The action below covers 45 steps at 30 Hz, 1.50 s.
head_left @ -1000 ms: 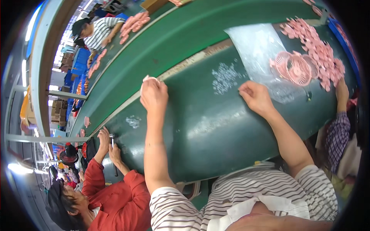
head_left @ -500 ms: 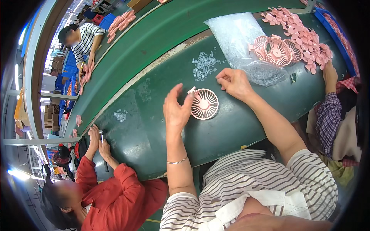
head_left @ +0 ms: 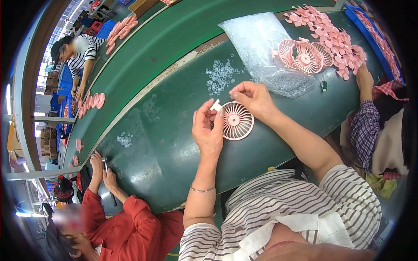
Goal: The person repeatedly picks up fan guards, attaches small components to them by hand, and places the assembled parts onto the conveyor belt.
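Note:
My left hand [head_left: 209,130] holds a round pink fan grille [head_left: 244,128] by its left edge, with thumb and fingers about the rim. A short pale stub [head_left: 216,105] sticks up from the grille beside those fingertips. My right hand [head_left: 256,101] is at the grille's upper edge, thumb and forefinger pinched together. Whatever the pinch may hold is too small to make out. Just beyond both hands lies a loose pile of small clear rings [head_left: 220,77] on the green table [head_left: 187,161].
A clear plastic bag [head_left: 252,39] of rings lies beyond my right hand. Beside it are several pink grilles [head_left: 309,58] and a heap of pink fan blades [head_left: 333,41]. A co-worker's hand [head_left: 365,80] reaches in at right; a red-sleeved co-worker [head_left: 135,222] holds a hammer [head_left: 105,165] at left.
My left hand has closed on the grille, which has shifted slightly right and down in the view. My right hand has come closer to the grille's upper edge.

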Each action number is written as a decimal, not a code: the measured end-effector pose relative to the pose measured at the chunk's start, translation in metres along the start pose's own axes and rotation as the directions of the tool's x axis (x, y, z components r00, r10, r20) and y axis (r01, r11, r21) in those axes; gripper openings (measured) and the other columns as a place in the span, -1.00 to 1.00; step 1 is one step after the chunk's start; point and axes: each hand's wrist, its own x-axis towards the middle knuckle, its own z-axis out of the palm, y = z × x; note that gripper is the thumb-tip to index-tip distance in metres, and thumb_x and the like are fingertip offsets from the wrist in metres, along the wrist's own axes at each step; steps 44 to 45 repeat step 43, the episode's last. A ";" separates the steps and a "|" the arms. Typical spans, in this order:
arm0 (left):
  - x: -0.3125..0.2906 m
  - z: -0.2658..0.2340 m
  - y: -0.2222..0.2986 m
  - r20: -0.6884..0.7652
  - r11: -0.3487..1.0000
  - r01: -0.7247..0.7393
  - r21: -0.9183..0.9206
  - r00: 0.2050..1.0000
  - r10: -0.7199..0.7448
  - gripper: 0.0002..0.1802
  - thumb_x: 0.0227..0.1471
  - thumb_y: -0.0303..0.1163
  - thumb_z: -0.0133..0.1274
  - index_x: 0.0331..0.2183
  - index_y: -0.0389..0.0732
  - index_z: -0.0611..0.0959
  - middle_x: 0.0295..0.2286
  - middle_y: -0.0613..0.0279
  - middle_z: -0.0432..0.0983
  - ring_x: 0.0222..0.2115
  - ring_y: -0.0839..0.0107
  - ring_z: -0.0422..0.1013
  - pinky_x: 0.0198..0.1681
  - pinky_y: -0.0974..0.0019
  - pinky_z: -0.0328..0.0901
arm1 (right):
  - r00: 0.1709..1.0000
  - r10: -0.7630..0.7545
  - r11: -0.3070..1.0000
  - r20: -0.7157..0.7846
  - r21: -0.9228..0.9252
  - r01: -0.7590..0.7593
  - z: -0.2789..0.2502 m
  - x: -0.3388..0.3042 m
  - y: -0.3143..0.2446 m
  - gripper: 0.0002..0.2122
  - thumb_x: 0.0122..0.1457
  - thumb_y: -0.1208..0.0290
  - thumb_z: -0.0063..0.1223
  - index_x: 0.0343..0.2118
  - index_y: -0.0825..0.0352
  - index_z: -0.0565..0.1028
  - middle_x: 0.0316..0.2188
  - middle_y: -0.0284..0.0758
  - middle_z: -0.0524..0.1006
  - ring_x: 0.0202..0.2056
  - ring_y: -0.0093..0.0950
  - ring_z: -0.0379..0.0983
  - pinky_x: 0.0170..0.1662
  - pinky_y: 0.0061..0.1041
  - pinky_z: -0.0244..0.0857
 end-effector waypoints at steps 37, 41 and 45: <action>-0.008 0.007 0.009 -0.033 0.904 -0.373 0.209 0.921 0.388 -0.61 -0.24 -0.63 0.19 -0.30 -0.30 0.39 -0.37 0.10 0.44 -0.35 0.35 0.41 -0.28 0.40 0.33 | 0.945 -0.325 0.941 -0.026 0.093 0.326 0.013 -0.009 0.005 -0.89 0.21 0.47 -0.18 -0.29 0.41 0.34 -0.44 -0.33 0.45 -0.39 -0.65 0.38 -0.29 -0.66 0.30; -0.008 0.003 0.007 0.053 0.843 -0.459 0.281 0.884 0.464 -0.62 -0.20 -0.64 0.18 -0.29 -0.32 0.39 -0.31 0.09 0.39 -0.34 0.45 0.38 -0.25 0.47 0.31 | 0.942 -0.333 0.936 -0.026 0.113 0.334 0.014 -0.008 0.004 -0.88 0.21 0.47 -0.18 -0.29 0.40 0.34 -0.44 -0.32 0.45 -0.39 -0.65 0.38 -0.30 -0.66 0.31; -0.006 0.001 0.008 0.093 0.800 -0.506 0.321 0.858 0.505 -0.59 -0.20 -0.63 0.18 -0.25 -0.32 0.38 -0.32 0.08 0.39 -0.32 0.40 0.38 -0.25 0.46 0.32 | 0.942 -0.335 0.934 -0.025 0.120 0.335 0.014 -0.009 0.003 -0.89 0.21 0.47 -0.17 -0.28 0.40 0.34 -0.44 -0.32 0.45 -0.38 -0.64 0.38 -0.29 -0.66 0.31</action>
